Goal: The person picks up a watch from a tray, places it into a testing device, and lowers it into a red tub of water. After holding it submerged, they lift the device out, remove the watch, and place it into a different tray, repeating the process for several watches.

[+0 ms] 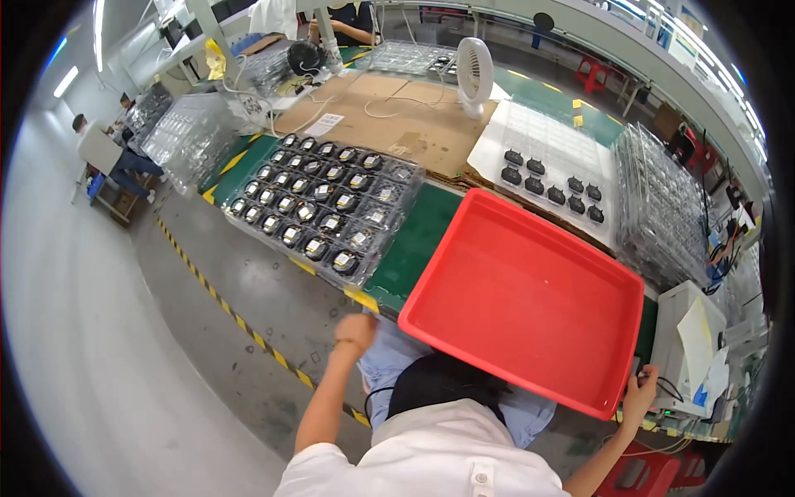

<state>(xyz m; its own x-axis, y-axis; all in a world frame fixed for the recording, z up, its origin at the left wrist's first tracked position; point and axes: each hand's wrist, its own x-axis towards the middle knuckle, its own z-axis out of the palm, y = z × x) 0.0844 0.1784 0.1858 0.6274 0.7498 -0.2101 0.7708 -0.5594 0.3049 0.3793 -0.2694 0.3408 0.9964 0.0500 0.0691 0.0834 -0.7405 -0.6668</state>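
Left hand [356,330] curled into a loose fist at the tabletop [422,240] edge, just beside the near-left corner of the red tray [530,302], nothing visibly gripped. Right hand [640,396] closed narrowly at the tray's near-right corner, at 4 o'clock from its middle, fingers pinching a thin black cable [667,386]. Red tray empty, tilted over the tabletop edge. At 10 o'clock from it, a clear blister tray of small black fans [319,207]; at 12 o'clock, a white tray with black parts [551,161]; farther back, a white desk fan [474,73] on cardboard [397,116].
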